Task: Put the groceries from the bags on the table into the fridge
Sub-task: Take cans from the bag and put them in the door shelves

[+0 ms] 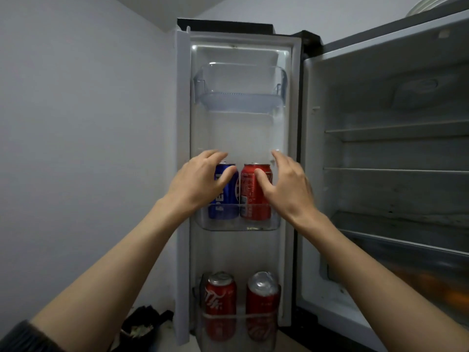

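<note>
A view from head height looks down two bare forearms toward an open fridge. At far left is a plain pale wall, and low on the floor beside it lies a dark bag [144, 323] whose contents are too blurred to make out.

Next comes the open white fridge door [182, 174], its inner side facing the viewer. It carries three clear plastic bins. The top door bin [239, 102] holds nothing visible. In the middle door bin [241, 224] two drink cans stand upright, side by side and nearly touching: a blue aluminium can [227, 194] on the left and a red aluminium can [253, 194] on the right. The left hand [198, 181] curls around the blue can, thumb across its front. The right hand [286, 184] does the same on the red can, fingers reaching behind it; whether either grip is firm or already loosening cannot be told. In the bottom door bin [238, 318] two more red cola cans [220, 303] stand upright.

At right, the fridge's grey interior [380, 148] shows bare wire shelves, with something orange, blurred, in the lower drawer.

Judging from this, four cans are stored and the task is partly done. The table and bags are out of view, so what remains is unknown.
</note>
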`<state>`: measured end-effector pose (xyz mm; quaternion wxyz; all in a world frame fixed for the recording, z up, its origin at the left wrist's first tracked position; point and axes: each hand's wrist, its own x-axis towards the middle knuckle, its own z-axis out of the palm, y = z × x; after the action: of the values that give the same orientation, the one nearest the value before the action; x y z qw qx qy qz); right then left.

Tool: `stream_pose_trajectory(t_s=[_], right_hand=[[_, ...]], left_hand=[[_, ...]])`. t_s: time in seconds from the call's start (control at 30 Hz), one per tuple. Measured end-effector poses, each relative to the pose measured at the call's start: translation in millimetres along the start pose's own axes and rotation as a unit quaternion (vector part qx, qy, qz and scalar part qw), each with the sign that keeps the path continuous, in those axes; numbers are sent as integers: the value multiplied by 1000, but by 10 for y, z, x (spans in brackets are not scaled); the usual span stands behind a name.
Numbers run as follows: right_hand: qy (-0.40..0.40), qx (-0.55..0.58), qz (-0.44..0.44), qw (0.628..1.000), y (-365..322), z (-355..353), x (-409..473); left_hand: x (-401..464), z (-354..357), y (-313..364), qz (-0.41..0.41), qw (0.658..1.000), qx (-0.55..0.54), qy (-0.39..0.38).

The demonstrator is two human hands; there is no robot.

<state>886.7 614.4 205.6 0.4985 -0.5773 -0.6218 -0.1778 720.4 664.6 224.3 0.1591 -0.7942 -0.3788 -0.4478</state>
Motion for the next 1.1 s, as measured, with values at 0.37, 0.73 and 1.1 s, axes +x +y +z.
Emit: stream_pose_trajectory(t_s=[0.37, 0.73, 1.1], right_hand=[[-58, 15, -89, 994, -798, 326, -1369], [-333, 73, -62, 938, -2481, 1816, -3233], [-438, 184, -146, 868, -4099, 3060, -3831]], left_hand=[[-1739, -366, -555, -51, 998, 4, 38], [-4322, -1468, -1957, -257, 955, 78, -128], [-5512, -2651, -3114, -427, 874, 175, -151]])
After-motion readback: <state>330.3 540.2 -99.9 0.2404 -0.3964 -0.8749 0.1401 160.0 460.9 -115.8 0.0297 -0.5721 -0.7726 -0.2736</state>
